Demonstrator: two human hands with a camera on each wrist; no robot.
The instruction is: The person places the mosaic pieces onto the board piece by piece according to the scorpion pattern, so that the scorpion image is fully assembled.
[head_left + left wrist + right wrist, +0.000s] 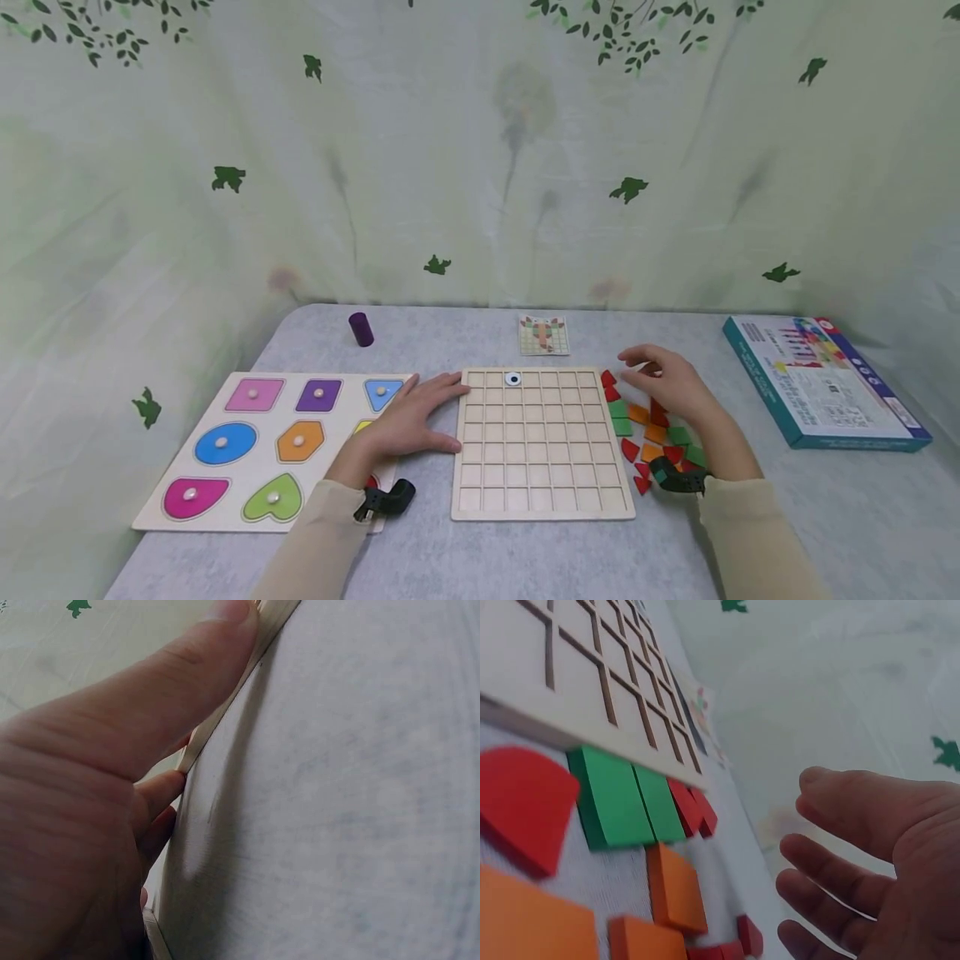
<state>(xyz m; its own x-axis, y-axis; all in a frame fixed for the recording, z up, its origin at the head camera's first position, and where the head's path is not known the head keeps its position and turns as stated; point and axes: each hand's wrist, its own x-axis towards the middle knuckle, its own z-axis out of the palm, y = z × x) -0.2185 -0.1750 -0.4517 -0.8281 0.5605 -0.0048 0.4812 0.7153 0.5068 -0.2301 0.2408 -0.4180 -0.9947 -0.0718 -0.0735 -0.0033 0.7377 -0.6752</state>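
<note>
A wooden grid board [545, 457] lies flat in the middle of the table in the head view. One white tile with a drawn eye [513, 379] sits in its top row. Along the board's left edge rests my left hand [411, 418], its fingers and thumb extended and touching the rim; the left wrist view shows the thumb [187, 671] against that edge. Over the loose pieces right of the board hovers my right hand [670, 386], fingers loosely bent and holding nothing. Beneath it are green tiles [613, 796], orange tiles [676, 889] and red rounded pieces [525, 802].
A white shape-puzzle board [232, 393] with knobbed colored shapes lies at left, partly under my left arm. Behind the grid stand a dark purple cylinder [361, 330] and a small pattern card [543, 336]. At right lies a teal-edged box [832, 387].
</note>
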